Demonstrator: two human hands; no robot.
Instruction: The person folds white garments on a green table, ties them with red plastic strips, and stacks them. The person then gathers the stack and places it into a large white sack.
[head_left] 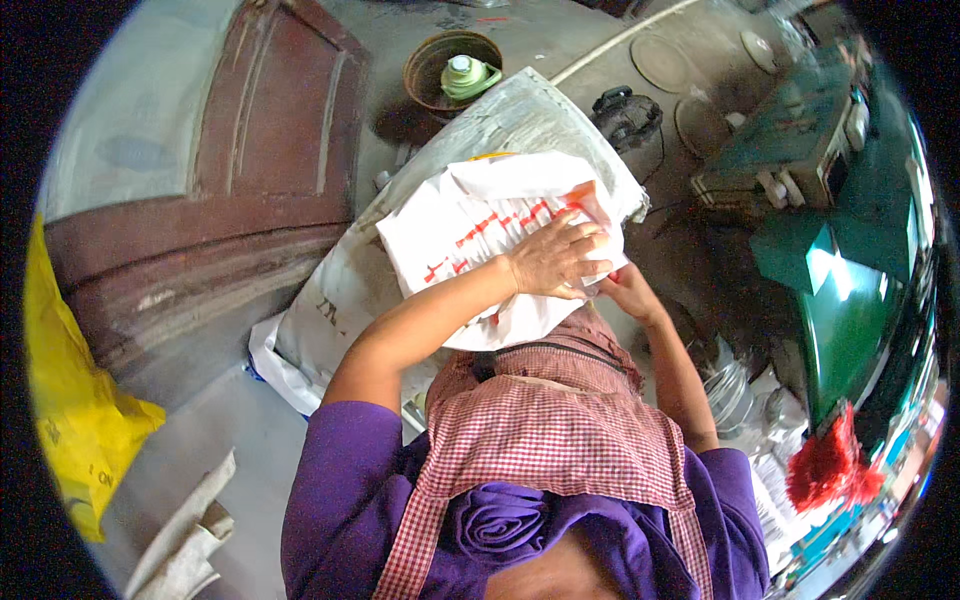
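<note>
White crinkled plastic bag with red printed lines (pixel 480 235) lies on top of a larger grey-white woven sack (pixel 520 120), which rests on the concrete floor (pixel 560 40) directly ahead of the person. Left hand (pixel 555 258) lies flat on the bag's right end, fingers spread and pressed down, gripping nothing. Right hand (pixel 625 290) sits at the bag's lower right corner, just beside the left; its fingers appear curled on the bag edge, but how tightly cannot be told.

Judgement: pressing is best kept even, palm flat, with the right hand holding the corner so the thin plastic neither slips nor tears.

Other packaging noted: yellow plastic bag with dark print (pixel 70 400) at far left; rusty round metal tin (pixel 450 65) holding a pale green capped bottle (pixel 468 77), beyond the sack.
</note>
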